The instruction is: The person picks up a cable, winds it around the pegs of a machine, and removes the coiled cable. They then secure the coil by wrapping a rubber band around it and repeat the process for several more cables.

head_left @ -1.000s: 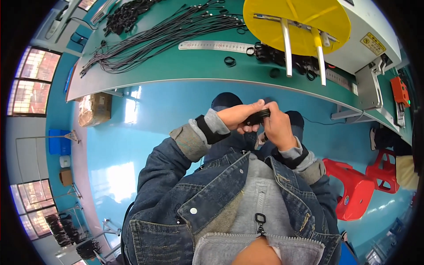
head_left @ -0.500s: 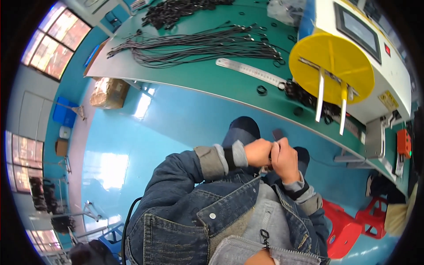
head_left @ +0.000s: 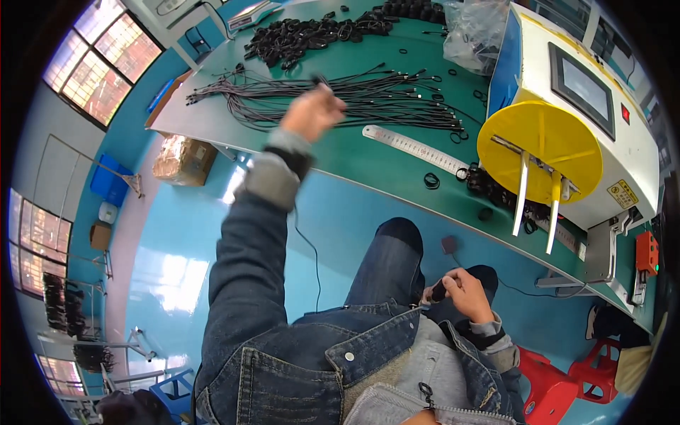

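Observation:
My left hand (head_left: 310, 117) is stretched out over the green table, blurred by motion. Its fingers are closed, with a dark cable end (head_left: 318, 81) showing smeared at their tips. A thin black cable (head_left: 309, 244) hangs from beside that wrist toward my lap; how it joins the hand is hidden. Close to my knees, my right hand (head_left: 469, 296) is closed around a small black coiled cable (head_left: 438, 291), partly covered by the fingers. Beneath and beyond my left hand lies a loose bunch of long black cables (head_left: 340, 106).
A steel ruler (head_left: 414, 150) lies on the green table (head_left: 340, 150). A machine with a yellow disc (head_left: 540, 149) and two prongs stands on the right. Black coils (head_left: 304, 39) are heaped behind. A pedal (head_left: 449, 245) sits on the floor, red stools (head_left: 549, 386) at the lower right.
My hands were together at my lap; the left has moved up and forward over the table, and the right has stayed near my knees. A thin hanging cable now shows.

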The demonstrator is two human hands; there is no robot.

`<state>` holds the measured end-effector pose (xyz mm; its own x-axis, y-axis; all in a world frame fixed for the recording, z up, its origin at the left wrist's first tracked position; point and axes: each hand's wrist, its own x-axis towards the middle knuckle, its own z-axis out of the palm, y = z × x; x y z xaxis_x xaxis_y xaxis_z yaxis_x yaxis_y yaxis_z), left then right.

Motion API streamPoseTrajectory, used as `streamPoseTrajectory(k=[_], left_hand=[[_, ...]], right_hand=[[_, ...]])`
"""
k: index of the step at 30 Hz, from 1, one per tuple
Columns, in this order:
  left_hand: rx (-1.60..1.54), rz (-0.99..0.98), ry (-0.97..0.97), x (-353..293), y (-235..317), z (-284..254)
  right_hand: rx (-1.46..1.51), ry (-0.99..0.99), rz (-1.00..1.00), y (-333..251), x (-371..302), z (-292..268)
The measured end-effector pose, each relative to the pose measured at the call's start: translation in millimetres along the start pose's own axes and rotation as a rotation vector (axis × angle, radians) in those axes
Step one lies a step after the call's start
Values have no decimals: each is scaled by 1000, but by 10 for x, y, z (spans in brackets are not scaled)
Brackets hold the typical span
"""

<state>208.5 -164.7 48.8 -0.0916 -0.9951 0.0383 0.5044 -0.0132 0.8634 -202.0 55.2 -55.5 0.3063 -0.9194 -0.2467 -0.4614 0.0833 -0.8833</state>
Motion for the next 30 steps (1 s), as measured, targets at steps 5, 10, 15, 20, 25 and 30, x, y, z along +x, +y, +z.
streamPoseTrajectory(k=[5,10,15,20,25,30], left_hand=[[1640,194,346,685,81,-607],[1766,170,255,904,-488,-223],[2048,48,212,930,-498,47],[1856,479,359,1005,-349,-132],[1286,1211,427,682,139,464],[1300,1303,458,-197,480,900]], right_hand=[[-26,40,72,117,-59,-30],[-81,40,88,73,-43,-22],[-104,89,86,172,-83,-7],[-104,78,91,233,-113,11],[-117,113,51,91,-146,-61],[-68,244,-64,-137,-199,-233]])
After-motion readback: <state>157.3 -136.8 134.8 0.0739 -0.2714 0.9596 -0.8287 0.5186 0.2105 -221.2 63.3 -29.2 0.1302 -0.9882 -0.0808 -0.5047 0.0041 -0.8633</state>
